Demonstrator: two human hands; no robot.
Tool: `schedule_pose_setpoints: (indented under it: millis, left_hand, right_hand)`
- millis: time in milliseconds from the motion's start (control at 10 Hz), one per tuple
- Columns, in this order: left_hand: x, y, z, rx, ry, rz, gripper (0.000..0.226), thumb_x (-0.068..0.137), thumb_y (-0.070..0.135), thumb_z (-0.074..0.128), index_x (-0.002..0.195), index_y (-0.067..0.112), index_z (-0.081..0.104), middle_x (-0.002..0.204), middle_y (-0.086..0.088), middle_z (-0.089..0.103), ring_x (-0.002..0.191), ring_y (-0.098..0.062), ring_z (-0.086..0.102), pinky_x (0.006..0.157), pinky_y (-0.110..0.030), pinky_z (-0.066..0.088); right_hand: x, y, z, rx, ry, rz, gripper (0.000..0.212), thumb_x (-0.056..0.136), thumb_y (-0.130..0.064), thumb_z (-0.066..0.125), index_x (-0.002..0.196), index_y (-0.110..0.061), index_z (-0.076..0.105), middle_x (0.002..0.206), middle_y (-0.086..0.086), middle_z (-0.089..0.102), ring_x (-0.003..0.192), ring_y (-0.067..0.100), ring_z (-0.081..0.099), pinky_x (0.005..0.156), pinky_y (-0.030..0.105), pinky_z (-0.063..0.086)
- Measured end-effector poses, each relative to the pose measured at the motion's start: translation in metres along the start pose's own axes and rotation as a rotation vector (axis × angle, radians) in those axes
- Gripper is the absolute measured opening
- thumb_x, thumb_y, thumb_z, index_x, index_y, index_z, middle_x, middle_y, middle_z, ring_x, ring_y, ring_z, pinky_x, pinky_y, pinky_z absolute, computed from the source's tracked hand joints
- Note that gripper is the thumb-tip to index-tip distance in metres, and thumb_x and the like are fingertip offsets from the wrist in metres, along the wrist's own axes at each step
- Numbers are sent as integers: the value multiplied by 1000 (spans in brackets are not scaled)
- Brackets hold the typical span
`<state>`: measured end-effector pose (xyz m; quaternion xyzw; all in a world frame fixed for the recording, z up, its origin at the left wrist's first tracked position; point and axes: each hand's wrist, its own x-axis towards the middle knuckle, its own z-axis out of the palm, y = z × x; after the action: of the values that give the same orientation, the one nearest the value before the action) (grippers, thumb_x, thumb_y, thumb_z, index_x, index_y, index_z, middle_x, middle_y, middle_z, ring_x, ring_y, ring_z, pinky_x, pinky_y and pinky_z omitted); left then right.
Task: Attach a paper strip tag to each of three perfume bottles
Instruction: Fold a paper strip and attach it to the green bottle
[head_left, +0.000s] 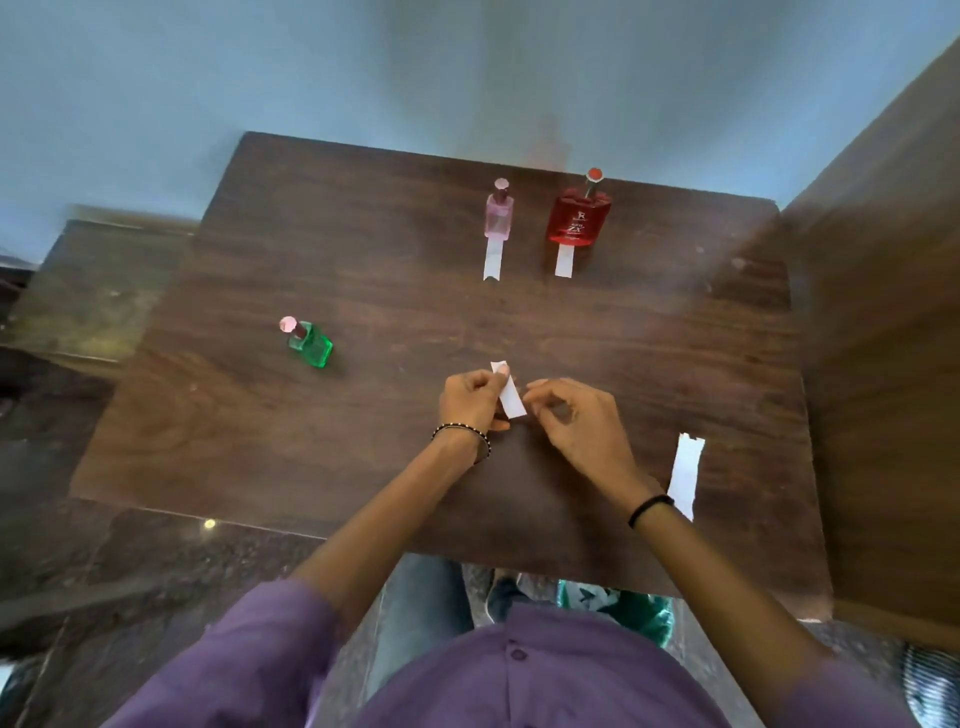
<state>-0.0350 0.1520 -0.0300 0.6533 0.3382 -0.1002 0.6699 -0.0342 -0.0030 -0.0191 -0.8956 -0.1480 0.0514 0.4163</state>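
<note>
Both hands work together over the near middle of the wooden table. Left hand, beaded bracelet at the wrist, pinches a short white paper strip between thumb and fingers; strip stands tilted, top end poking up past the fingertips. Right hand, dark band at the wrist, meets the strip's lower right edge with thumb and forefinger closed on it. Hands nearly touching, strip between them, lifted off the surface as far as can be told.

Left to right across the table: green bottle with pink cap, standing alone at left, well apart from the hands, no strip on it. Pink bottle at the far edge, a white tag running from its base toward the person. Just beside it, red bottle with red cap, its own white tag likewise at the base. Spare white strip lies flat near the right edge, beside the right wrist.

Purple shirt sleeves fill the near foreground.
</note>
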Motion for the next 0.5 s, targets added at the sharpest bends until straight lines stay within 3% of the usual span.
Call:
schedule_pose_setpoints:
  millis: [200, 300, 400, 500]
  left_hand:
    - [15, -5, -44, -1, 82, -17, 24, 98, 24, 61, 83, 8, 71, 77, -12, 68, 60, -17, 64, 43, -21, 51]
    - [21, -4, -55, 61, 86, -39, 24, 96, 9, 55, 77, 13, 67, 78, -13, 69, 56, -17, 64, 44, -24, 53]
    - [22, 4, -63, 166, 113, -27, 16, 96, 3, 49, 93, 3, 65, 79, -10, 68, 56, -12, 63, 40, -18, 49]
    - [26, 3, -72, 272, 104, -24, 28, 97, -6, 50, 124, -3, 59, 103, -12, 65, 65, -7, 58, 43, -8, 44]
  right_hand:
    - [54, -46, 42, 48, -100, -24, 14, 87, -5, 68, 95, -15, 76, 92, -4, 76, 79, 5, 66, 70, 14, 51]
    - [83, -79, 68, 80, -191, -43, 13, 88, -15, 72, 100, -15, 74, 92, -5, 76, 79, 6, 67, 73, 13, 48]
    - [109, -105, 101, 117, -320, -72, 26, 87, -29, 76, 109, -16, 71, 102, -6, 74, 88, 9, 68, 77, 16, 49]
    - [129, -121, 137, 116, -493, -82, 52, 81, -42, 80, 123, -17, 63, 122, -4, 69, 101, 10, 65, 83, 26, 54]
